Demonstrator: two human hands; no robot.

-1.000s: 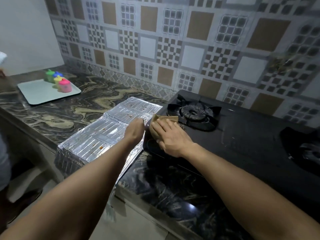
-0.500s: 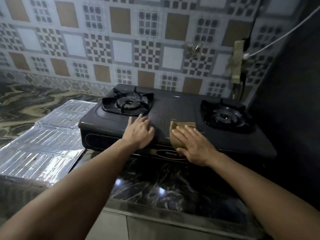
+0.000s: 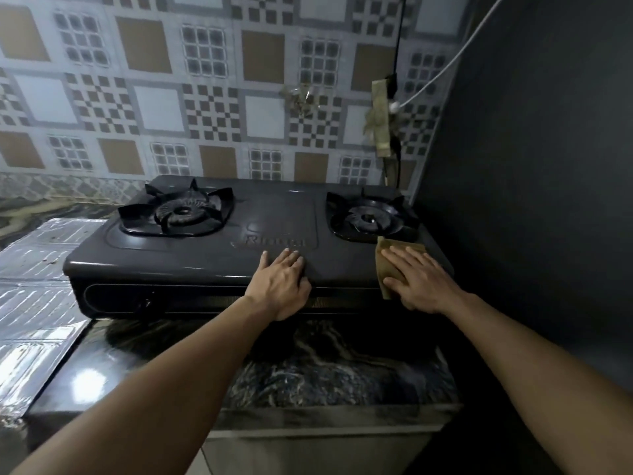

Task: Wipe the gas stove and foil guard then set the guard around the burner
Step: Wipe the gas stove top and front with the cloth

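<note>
A black two-burner gas stove (image 3: pixel 219 265) stands on the dark marbled counter. Its left burner (image 3: pixel 181 212) and right burner (image 3: pixel 368 219) sit near the back. My right hand (image 3: pixel 416 277) presses flat on a folded tan cloth (image 3: pixel 385 260) at the stove's front right corner, just in front of the right burner. My left hand (image 3: pixel 279 286) rests palm down, fingers apart, on the stove's front edge near the middle. The silver foil guard (image 3: pixel 32 296) lies unfolded flat on the counter to the left of the stove, with brown specks on it.
A tiled patterned wall (image 3: pixel 212 97) rises behind the stove. A dark wall (image 3: pixel 534 166) stands close to the stove's right side. A white cable (image 3: pixel 455 61) and a taped fitting (image 3: pixel 381 118) hang at the back right corner. The counter's front edge (image 3: pixel 308 419) lies below my arms.
My right hand has slid the cloth rightward along the stove's front, from beside the left burner to the right corner. My left hand left the foil and now rests on the stove.
</note>
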